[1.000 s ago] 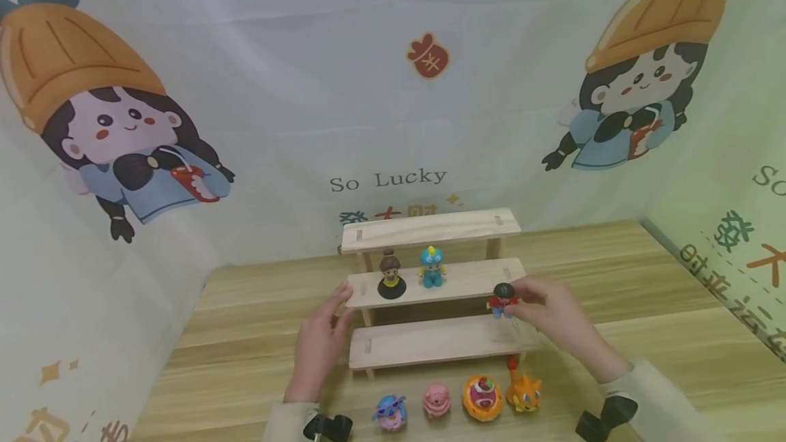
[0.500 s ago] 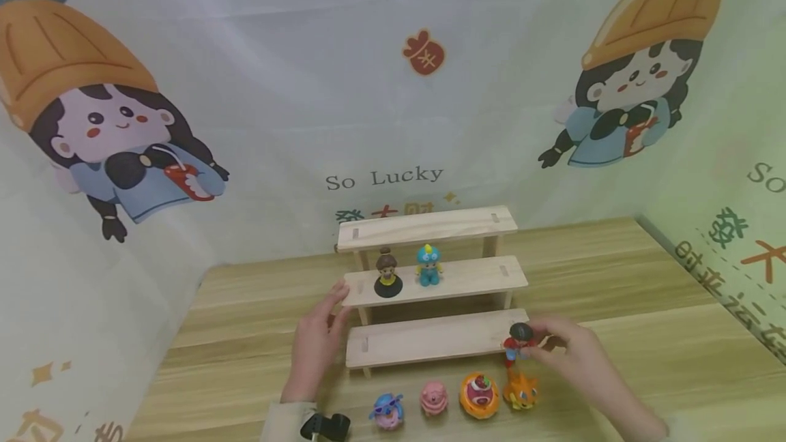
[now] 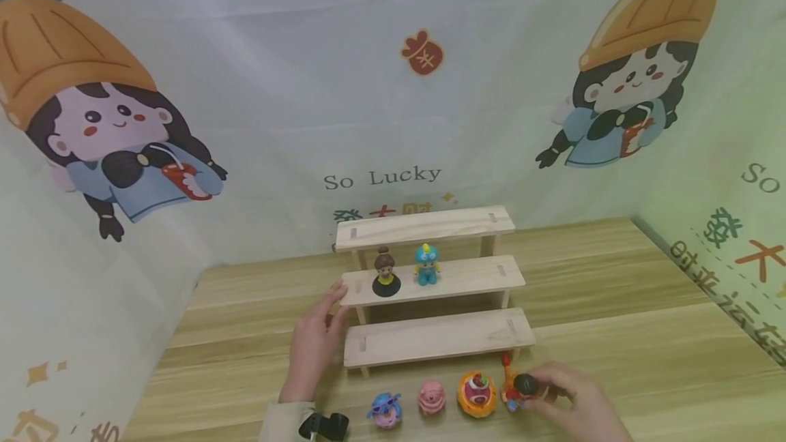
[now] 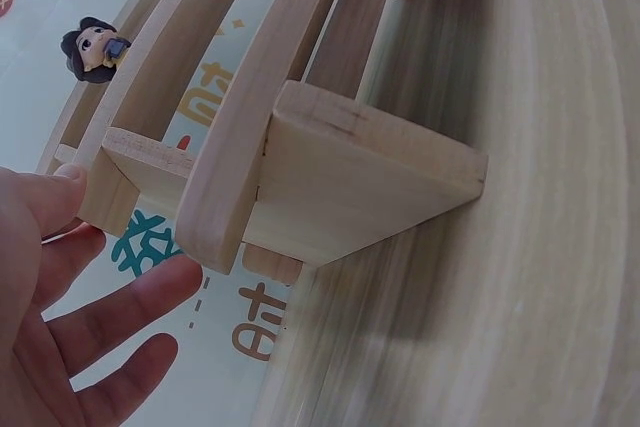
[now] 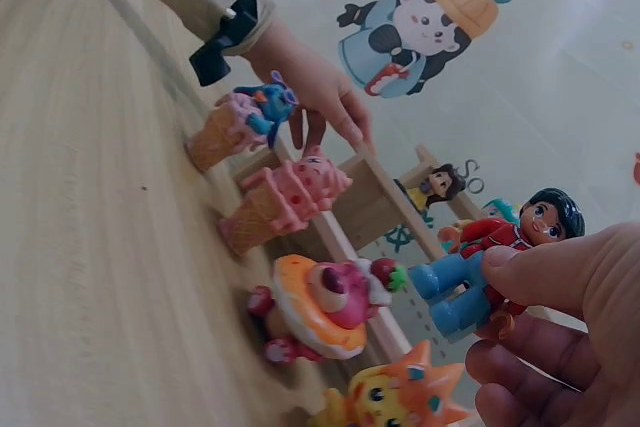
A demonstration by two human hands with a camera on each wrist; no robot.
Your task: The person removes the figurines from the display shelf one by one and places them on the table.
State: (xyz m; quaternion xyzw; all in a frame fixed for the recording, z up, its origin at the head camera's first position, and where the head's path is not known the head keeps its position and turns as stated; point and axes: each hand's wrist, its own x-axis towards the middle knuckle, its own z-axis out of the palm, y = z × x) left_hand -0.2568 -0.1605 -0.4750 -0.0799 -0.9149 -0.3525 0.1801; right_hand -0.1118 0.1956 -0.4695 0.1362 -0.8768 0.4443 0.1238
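Note:
My right hand (image 3: 574, 398) pinches a toy figure (image 5: 500, 252) with black hair, a red top and blue trousers. In the head view the figure is low at the front right, partly covering an orange creature figure (image 5: 390, 395). My left hand (image 3: 316, 340) touches the left end of the three-tier wooden stand (image 3: 439, 338) at its middle tier, fingers loosely spread. A brown-haired figure (image 3: 385, 271) in yellow on a black base stands on that tier, next to a teal-capped figure (image 3: 426, 266).
In front of the stand, a blue figure (image 3: 385, 410) with sunglasses, a pink figure (image 3: 432, 397) and an orange doughnut-shaped figure (image 3: 477, 394) stand in a row on the wooden table (image 3: 245, 333). A printed cloth (image 3: 295, 87) hangs behind.
My right hand has carried the black-haired figure from in front of the middle tier's right end down and forward to beside the orange creature. The left hand stays on the stand.

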